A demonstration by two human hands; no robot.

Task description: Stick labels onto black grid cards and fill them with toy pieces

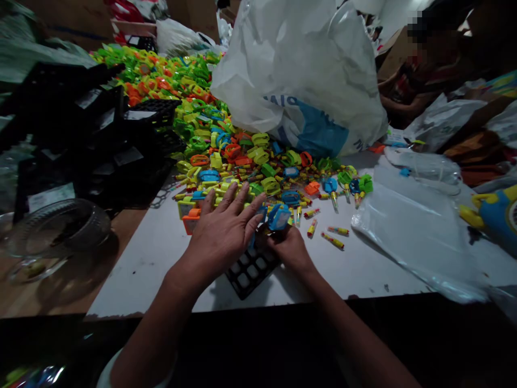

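Observation:
My left hand [224, 229] lies flat with its fingers stretched out over the near edge of a pile of small coloured plastic toys [226, 161]. It also covers part of a black grid tray [252, 269] on the white table [161, 253]. My right hand [288, 245] is at the tray's right side, fingers closed around a blue plastic toy [278, 215]. Small yellow and red tubes [333, 240] lie loose to the right of my hands.
A big white and blue plastic bag [307, 75] stands behind the pile. Stacked black trays [81, 134] and a clear glass bowl [56, 231] are on the left. Clear plastic bags [416, 226] lie to the right. Another person [424, 70] sits at the far right.

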